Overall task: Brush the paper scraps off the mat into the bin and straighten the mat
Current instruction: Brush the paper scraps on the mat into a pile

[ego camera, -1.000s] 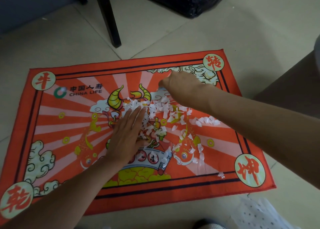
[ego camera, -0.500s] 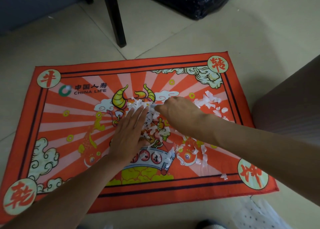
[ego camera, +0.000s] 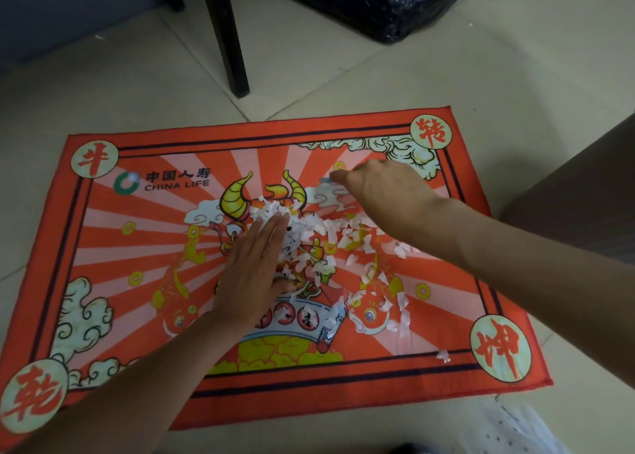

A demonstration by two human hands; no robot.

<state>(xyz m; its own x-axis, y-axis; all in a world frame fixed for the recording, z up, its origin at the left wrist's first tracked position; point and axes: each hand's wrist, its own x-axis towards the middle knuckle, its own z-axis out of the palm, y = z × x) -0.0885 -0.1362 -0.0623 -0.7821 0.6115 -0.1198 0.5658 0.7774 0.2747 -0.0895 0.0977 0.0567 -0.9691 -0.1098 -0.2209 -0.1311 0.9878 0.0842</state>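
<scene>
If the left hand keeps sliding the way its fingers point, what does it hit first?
The left hand lies flat, its fingertips already at the edge of the paper scraps heaped mid-mat. It would probably meet that heap first.

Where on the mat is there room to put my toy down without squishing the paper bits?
The mat is bare on its left side, from the China Life logo down to the white cloud. The far edge strip is bare too. The middle is crowded: paper scraps lie between the left hand and right hand, trailing toward the near right corner.
</scene>
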